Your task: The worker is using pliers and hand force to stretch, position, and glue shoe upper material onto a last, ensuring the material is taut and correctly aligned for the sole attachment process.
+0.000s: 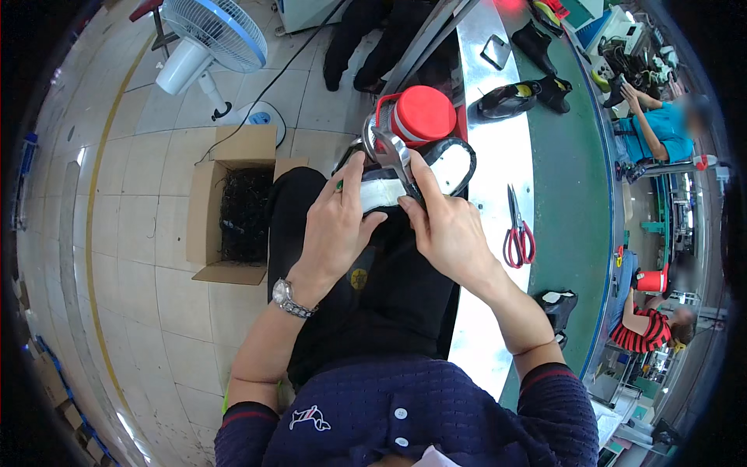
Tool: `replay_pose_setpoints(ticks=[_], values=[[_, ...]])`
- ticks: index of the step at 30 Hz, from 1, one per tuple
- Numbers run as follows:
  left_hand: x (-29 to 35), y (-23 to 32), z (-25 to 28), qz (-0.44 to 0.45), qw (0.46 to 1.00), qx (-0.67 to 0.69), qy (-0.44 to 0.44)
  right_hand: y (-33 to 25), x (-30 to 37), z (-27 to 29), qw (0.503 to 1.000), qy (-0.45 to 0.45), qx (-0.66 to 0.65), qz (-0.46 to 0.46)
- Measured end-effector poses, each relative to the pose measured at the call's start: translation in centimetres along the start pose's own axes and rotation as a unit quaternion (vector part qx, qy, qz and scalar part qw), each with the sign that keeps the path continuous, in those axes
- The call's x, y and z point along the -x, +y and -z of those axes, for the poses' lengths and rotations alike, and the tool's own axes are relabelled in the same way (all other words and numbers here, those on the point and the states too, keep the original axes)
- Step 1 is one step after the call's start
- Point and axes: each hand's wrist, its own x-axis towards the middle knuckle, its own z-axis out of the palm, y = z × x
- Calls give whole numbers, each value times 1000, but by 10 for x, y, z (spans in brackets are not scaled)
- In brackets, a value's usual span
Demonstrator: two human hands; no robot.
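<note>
Across my lap lies a black shoe (381, 193), bottom up, its white underside showing on both sides of a silver metal tool. The tool looks like a pair of pincers (394, 154) and crosses over the shoe's middle. My right hand (450, 226) is closed at the tool's near end, thumb and forefinger against it. At the shoe's left end rests my left hand (331, 222), its fingers bent along the side and its thumb toward the white underside. Part of its grip is hidden. Just beyond the shoe stands a red-lidded jug (424, 115).
Red-handled scissors (517, 237), a phone (496, 52) and black shoes (510, 100) lie along the bench (492, 327) at right. An open carton (204, 210) with black scraps stands left, a fan (210, 47) beyond it. Co-workers (657, 132) sit across the bench.
</note>
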Motion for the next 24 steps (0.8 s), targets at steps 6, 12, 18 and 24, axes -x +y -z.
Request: replay_pose_setpoints(ticks=[6, 12, 18, 24], values=[[-9, -20, 25, -34, 991, 80, -103, 23, -1, 23, 993, -88, 76, 18], [48, -1, 34, 94, 983, 138, -75, 46, 33, 36, 984, -159, 44, -66], [97, -2, 50, 220, 966, 134, 24, -14, 50, 30, 929, -308, -177, -105], [107, -8, 51, 177, 977, 120, 8, -57, 7, 26, 888, -452, 55, 66]])
